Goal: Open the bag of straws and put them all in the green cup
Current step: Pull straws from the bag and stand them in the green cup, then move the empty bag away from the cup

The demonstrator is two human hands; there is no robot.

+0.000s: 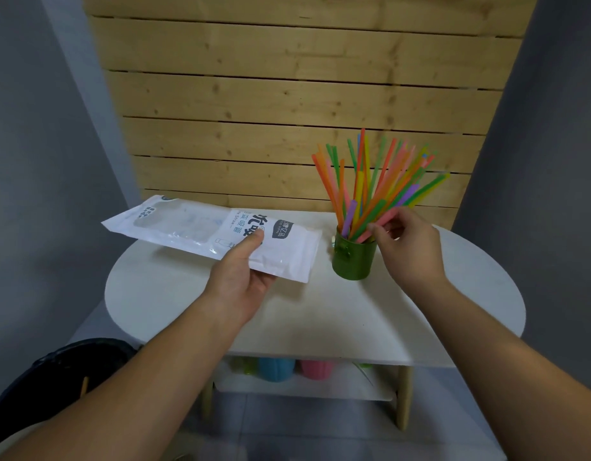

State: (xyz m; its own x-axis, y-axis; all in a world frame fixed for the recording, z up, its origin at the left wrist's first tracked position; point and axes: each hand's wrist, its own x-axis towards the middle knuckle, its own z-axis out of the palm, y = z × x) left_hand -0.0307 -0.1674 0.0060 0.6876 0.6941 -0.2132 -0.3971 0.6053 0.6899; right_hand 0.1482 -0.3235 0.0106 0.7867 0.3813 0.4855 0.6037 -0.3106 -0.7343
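Note:
A green cup (353, 261) stands on the white oval table (320, 314), right of centre, packed with several colourful straws (370, 181) that fan upward. My right hand (409, 247) is at the cup's right rim, its fingertips pinched on a pink straw leaning out of the cup. My left hand (244, 277) holds a flat white straw bag (201, 232) above the table's left half, thumb on top. The bag looks flat and no straws show through its clear window.
A wooden slat wall (294, 94) rises right behind the table. On the shelf under the tabletop sit a blue cup (276, 369) and a pink cup (315, 369). A dark bin (54, 377) stands at the lower left on the floor.

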